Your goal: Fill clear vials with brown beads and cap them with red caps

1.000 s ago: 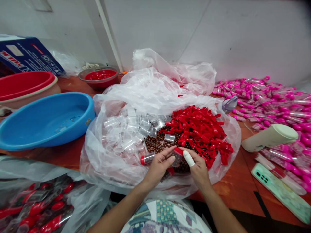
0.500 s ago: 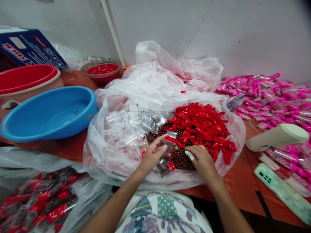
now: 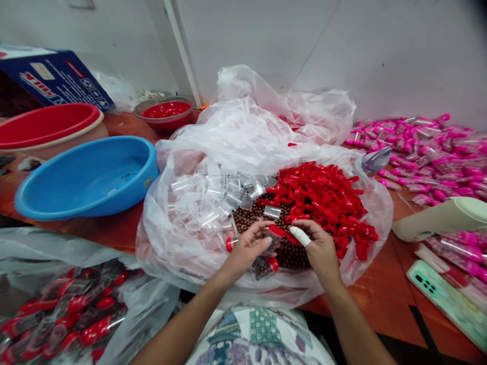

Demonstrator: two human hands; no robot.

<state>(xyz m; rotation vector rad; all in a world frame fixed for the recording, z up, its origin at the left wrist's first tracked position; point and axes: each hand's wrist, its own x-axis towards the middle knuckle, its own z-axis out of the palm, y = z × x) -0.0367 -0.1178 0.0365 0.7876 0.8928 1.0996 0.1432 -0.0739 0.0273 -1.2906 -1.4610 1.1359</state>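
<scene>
My left hand [image 3: 249,248] is closed on a small clear plastic tube [image 3: 272,244] with a red end. My right hand [image 3: 318,248], its thumb wrapped in white, pinches a red plastic cap [image 3: 289,236] close beside that tube. Whether the cap joins the tube's red end is hard to see. Beneath both hands lie brown chocolate balls [image 3: 292,254]. Red caps [image 3: 319,192] are heaped to the right and clear tubes [image 3: 209,195] to the left, with one loose tube [image 3: 272,212] on the balls. Filled red-ended tubes [image 3: 262,267] lie below my left hand.
A white plastic bag [image 3: 236,129] surrounds the piles. Left are a blue basin [image 3: 83,177], a red basin [image 3: 45,124] and a bag of filled tubes [image 3: 72,309]. Right stand a beige cylinder [image 3: 437,218], a phone [image 3: 449,299] and pink-capped tubes [image 3: 426,152].
My right hand has risen from the chocolate balls to meet the tube and now pinches a red cap. The loose clear tube shows more fully. The view has shifted slightly.
</scene>
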